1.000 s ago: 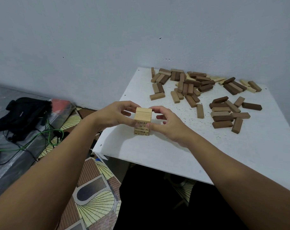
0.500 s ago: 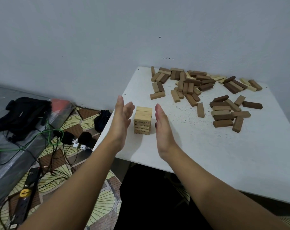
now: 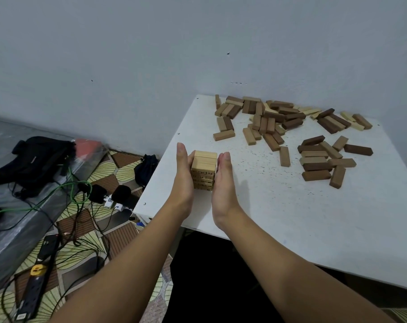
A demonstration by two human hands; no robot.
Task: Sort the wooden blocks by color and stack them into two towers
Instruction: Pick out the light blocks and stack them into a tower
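Note:
A short tower of light wooden blocks (image 3: 204,170) stands near the left front of the white table (image 3: 279,206). My left hand (image 3: 183,177) presses flat against the tower's left side, fingers straight. On the other side my right hand (image 3: 223,183) presses flat against it, fingers straight too. Several loose blocks, light, mid-brown and dark, lie in a heap (image 3: 265,120) at the back of the table. A smaller group of brown blocks (image 3: 323,162) lies to the right.
The table's left edge (image 3: 155,183) drops to a patterned floor with cables, a power strip (image 3: 32,292) and a black bag (image 3: 34,157). A pale wall runs behind the table.
My hands first gripped the tower with curled fingers, then opened and drew apart. Now both flat palms have closed in against the tower's sides.

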